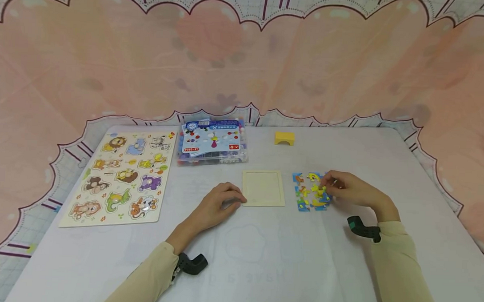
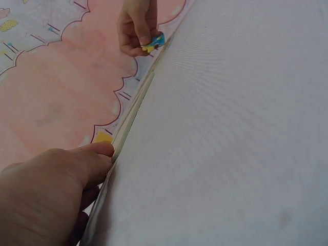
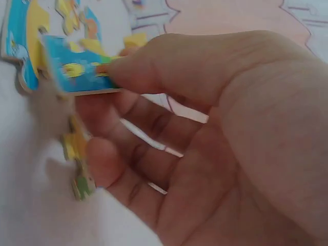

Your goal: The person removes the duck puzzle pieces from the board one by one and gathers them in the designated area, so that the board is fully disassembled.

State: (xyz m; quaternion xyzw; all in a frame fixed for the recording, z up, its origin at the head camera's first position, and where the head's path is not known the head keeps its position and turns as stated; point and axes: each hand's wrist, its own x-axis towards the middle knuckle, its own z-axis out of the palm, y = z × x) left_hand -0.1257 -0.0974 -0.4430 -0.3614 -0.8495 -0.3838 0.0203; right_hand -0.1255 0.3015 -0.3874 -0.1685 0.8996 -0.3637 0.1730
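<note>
My right hand [image 1: 342, 188] pinches a blue-and-yellow puzzle piece [image 3: 84, 72] between thumb and fingers; the left wrist view also shows this piece [image 2: 156, 42] in its grasp. Beneath and beside it lies a group of colourful jigsaw pieces [image 1: 303, 205], roughly in a square with gaps between some of them. My left hand [image 1: 216, 205] rests on the table, its fingertips touching the lower left corner of a pale square puzzle tray [image 1: 263, 188]. Seen edge-on in the left wrist view, the tray [image 2: 130, 115] lies flat.
On the left lies a large animal puzzle board [image 1: 139, 216]. A clear plastic box [image 1: 213, 143] with a blue printed label stands behind the tray. A yellow arch-shaped block [image 1: 284, 138] sits near the far edge of the white-covered table [image 1: 302, 268].
</note>
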